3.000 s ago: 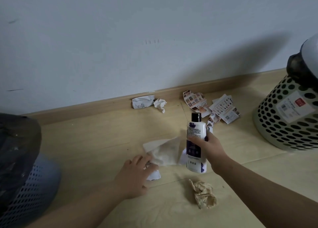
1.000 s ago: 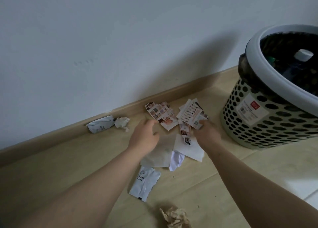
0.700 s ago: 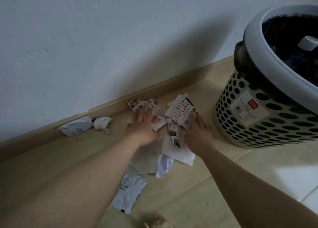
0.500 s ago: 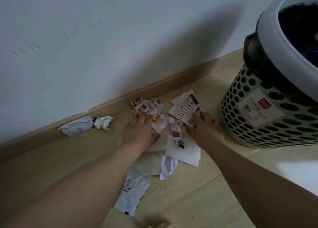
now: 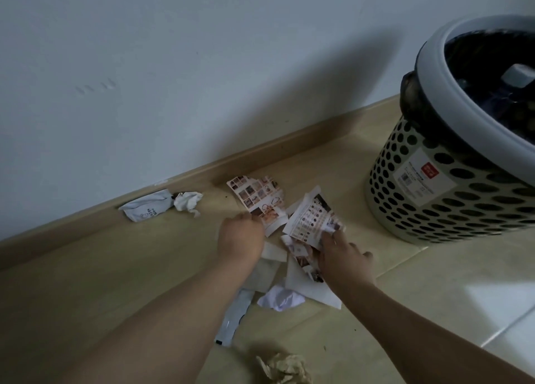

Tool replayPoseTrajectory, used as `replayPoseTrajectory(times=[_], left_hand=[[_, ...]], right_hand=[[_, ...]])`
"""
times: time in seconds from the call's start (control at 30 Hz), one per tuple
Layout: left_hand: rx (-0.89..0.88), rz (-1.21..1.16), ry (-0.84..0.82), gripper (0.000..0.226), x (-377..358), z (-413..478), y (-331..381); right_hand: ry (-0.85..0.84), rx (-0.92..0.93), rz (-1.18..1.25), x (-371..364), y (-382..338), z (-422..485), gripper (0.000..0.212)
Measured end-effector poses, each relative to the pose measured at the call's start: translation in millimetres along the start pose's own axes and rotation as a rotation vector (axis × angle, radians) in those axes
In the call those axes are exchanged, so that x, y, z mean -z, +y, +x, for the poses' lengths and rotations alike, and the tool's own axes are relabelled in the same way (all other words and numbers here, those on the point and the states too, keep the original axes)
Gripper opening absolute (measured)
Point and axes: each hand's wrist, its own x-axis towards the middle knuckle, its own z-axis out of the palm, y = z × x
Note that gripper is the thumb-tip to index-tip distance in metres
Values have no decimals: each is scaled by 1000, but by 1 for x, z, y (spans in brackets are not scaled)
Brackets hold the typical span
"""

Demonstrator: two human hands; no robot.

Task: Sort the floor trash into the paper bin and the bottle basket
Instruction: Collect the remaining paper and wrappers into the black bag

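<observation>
Nearest the camera: a crumpled tan paper ball [image 5: 285, 369] on the floor [image 5: 115, 282], untouched. Just past it a flat white sachet [image 5: 233, 320] lies partly under the left forearm, beside a small crumpled white wad [image 5: 280, 298] and a white tissue sheet [image 5: 312, 289].

Mid-scene, both hands work the paper pile. Left hand [image 5: 241, 240] is knuckles-up, fingers curled down at the near edge of a printed leaflet piece [image 5: 257, 196]; fingertips hidden, so cannot tell whether it pinches or only presses. Right hand [image 5: 344, 260] has fingers bent onto a second printed leaflet piece [image 5: 311, 220], whose far edge is lifted off the floor; it looks like a gathering grip, thumb hidden. Small torn scraps [image 5: 302, 257] lie between the hands.

Farther back, at the baseboard, another white sachet [image 5: 147, 208] touches a small white tissue wad [image 5: 188, 202]. Far right: the perforated bottle basket [image 5: 451, 198] with a dark liner, a capped bottle [image 5: 518, 75] inside. The paper bin is out of frame.

Step judged: collecting paper scraps, bottles apparently done in this patch. Next move calls for drawing both leaflet pieces together into one bunch, closing firmly so torn bits don't drop, then carrying it to the paper bin, not the nearby basket.
</observation>
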Motion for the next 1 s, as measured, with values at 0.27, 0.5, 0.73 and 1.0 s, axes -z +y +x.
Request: replayPoseTrajectory(times=[0.27, 0.5, 0.73, 1.0], left_hand=[[-3, -409, -19, 50, 0, -27, -18], [-109, -338, -146, 64, -12, -5, 9], [-3, -81, 23, 49, -3, 5, 21], [-69, 24, 39, 44, 6, 18, 25]], right_hand=[[-57, 17, 4, 5, 5, -29, 34], [-114, 93, -91, 6, 21, -38, 65], [-79, 88, -28, 6, 18, -34, 41], [-42, 120, -17, 9, 19, -32, 37]])
